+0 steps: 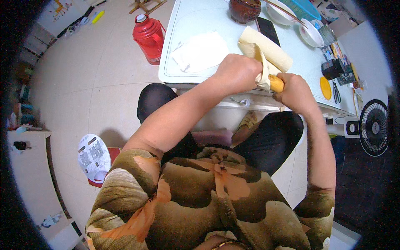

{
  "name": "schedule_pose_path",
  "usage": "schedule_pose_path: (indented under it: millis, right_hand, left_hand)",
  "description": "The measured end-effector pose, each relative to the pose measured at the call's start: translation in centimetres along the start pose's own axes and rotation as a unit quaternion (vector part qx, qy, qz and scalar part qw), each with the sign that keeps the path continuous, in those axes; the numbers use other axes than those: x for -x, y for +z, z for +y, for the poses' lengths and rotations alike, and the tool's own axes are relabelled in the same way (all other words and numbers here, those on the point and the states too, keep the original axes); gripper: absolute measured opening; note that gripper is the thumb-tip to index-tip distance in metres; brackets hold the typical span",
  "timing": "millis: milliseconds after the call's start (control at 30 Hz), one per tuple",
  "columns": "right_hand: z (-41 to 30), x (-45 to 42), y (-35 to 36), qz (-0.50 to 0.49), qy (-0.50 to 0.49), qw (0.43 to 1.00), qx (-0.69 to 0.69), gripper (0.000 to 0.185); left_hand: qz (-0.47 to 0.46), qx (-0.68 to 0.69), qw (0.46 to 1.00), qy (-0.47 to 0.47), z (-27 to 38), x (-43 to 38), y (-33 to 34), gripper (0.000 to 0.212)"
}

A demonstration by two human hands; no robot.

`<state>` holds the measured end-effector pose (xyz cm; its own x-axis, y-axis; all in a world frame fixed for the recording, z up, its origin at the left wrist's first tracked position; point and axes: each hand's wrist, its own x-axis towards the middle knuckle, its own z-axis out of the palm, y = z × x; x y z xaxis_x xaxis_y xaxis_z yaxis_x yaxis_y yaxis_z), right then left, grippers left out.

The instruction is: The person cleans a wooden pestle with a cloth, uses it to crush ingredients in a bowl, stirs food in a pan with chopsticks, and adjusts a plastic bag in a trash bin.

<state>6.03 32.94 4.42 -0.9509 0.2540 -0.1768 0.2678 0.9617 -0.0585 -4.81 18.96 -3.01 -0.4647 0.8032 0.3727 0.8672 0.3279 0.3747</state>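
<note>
My left hand (242, 73) is closed on a loose flap of a pale yellow sheet (264, 70), at the table's near edge. To its right, my right hand (293, 90) grips a yellow-orange cylindrical object (276, 83), whose far end goes under the sheet. Whether it is a handle or a roll I cannot tell. Just beyond both hands lies a pale yellow roll (267, 48), and the sheet seems to hang from it. A crumpled white cloth or paper (203, 52) lies on the table left of my left hand.
A red thermos flask (149, 39) stands on the floor left of the white table (187, 18). Farther back are a brown pot (244, 11), a dark phone (268, 30) and white bowls (312, 32). Scissors (336, 93) and a yellow disc (325, 88) lie right, near a fan (374, 127).
</note>
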Motion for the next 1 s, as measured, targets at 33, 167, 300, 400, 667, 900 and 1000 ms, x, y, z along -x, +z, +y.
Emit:
schedule_pose_path:
  millis: [33, 167, 300, 400, 667, 900, 1000]
  right_hand:
    - [0.6, -0.1, -0.8, -0.083, 0.006, 0.993, -0.085, 0.017]
    - [1.5, 0.4, 0.3, 0.005, -0.051, 0.996, -0.072, 0.028]
    - [-1.0, 1.5, 0.5, 0.309, -0.183, 0.922, 0.145, 0.013]
    - [-0.4, 0.9, 1.8, 0.183, -0.077, 0.976, 0.084, 0.017]
    - [0.9, 0.2, 0.4, -0.010, -0.076, 0.996, -0.050, 0.028]
    - [0.1, 1.3, 1.7, 0.082, -0.065, 0.993, 0.058, 0.025]
    - [1.6, 0.7, 0.3, -0.110, -0.034, 0.985, -0.125, 0.033]
  left_hand:
    - [0.004, -0.016, 1.000, 0.024, -0.1, 0.2, 0.2, 0.024]
    - [0.009, -0.029, 0.999, 0.023, 0.5, 0.2, 0.6, 0.013]
    - [-0.052, 0.020, 0.997, -0.050, 1.2, 0.0, -2.2, 0.015]
    - [-0.028, -0.004, 1.000, 0.007, 0.2, -0.3, -1.3, 0.019]
    - [-0.003, -0.014, 0.999, 0.044, 0.6, -0.2, -0.5, 0.014]
    - [-0.010, -0.015, 0.998, 0.065, 0.2, -0.2, -1.1, 0.020]
    - [-0.027, -0.013, 0.995, 0.098, -0.2, 0.1, -0.7, 0.024]
